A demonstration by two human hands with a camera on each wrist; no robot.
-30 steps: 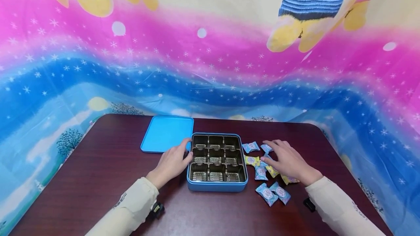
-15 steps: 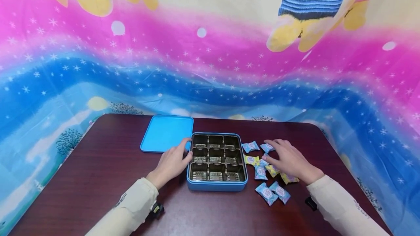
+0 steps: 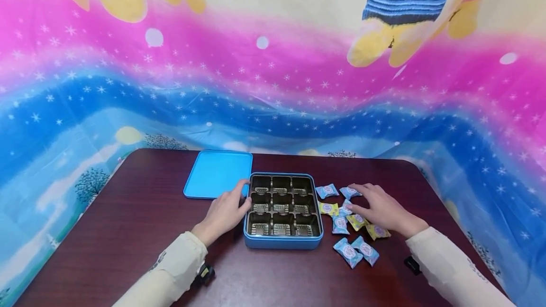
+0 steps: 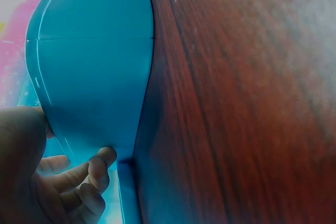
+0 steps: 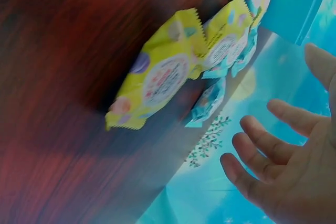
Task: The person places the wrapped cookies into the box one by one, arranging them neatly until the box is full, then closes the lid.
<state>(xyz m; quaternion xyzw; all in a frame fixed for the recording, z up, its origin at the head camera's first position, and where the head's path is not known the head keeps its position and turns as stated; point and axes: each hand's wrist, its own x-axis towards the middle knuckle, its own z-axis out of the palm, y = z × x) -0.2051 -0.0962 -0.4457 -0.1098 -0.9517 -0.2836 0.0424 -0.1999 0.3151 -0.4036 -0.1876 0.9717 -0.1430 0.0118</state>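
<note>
A blue square tin [image 3: 283, 242] with a dark nine-compartment insert [image 3: 280, 206] stands mid-table, its compartments holding nothing. My left hand [image 3: 223, 212] rests against the tin's left side, thumb and index finger at the rim; its loosely bent fingers [image 4: 73, 182] show beside the tin's wall in the left wrist view. Over the wrapped candies to the right, my right hand [image 3: 386, 210] hovers with fingers spread and nothing in them. Close to its fingertips lie a blue candy [image 3: 350, 192] and a yellow candy [image 3: 357, 221]. Another yellow candy [image 5: 157, 80] lies nearest in the right wrist view.
A light blue lid [image 3: 219, 174] lies behind and left of the tin. Two blue candies [image 3: 348, 252] lie nearer the front, apart from the others. The dark red wooden table [image 3: 128, 231] ends at a patterned cloth [image 3: 273, 84] hung behind.
My right hand has drawn slightly to the right, uncovering more of the candies under it. The left hand and the tin stay where they were.
</note>
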